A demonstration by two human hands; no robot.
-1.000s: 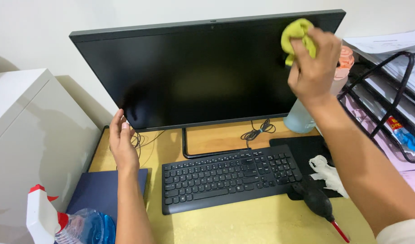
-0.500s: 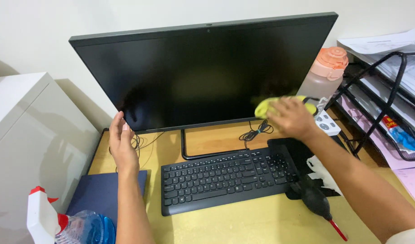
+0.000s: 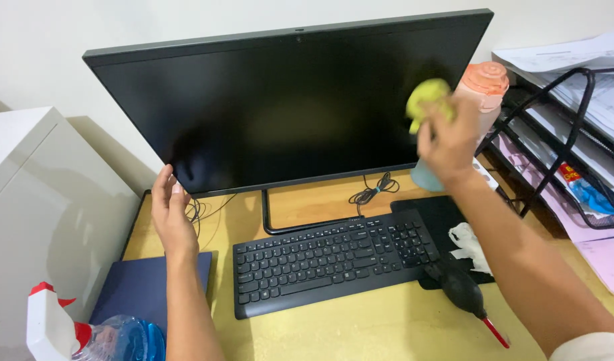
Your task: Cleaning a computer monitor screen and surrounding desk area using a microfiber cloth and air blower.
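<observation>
Wiping monitor [image 3: 280, 113]: right hand [image 3: 447, 137] clenches yellow cloth [image 3: 426, 99] near screen's right edge; left hand [image 3: 170, 217], fingers spread, steadies lower-left corner; light, even pressure best.

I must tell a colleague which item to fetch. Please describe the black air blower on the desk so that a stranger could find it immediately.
Start at the large dark monitor and come down to the black keyboard on the yellow desk. Just right of the keyboard's right end, at the front edge of the black mouse pad, lies the air blower. Unlike the crumpled white tissue beside it, it is a black rubber bulb with a thin red nozzle.
</observation>
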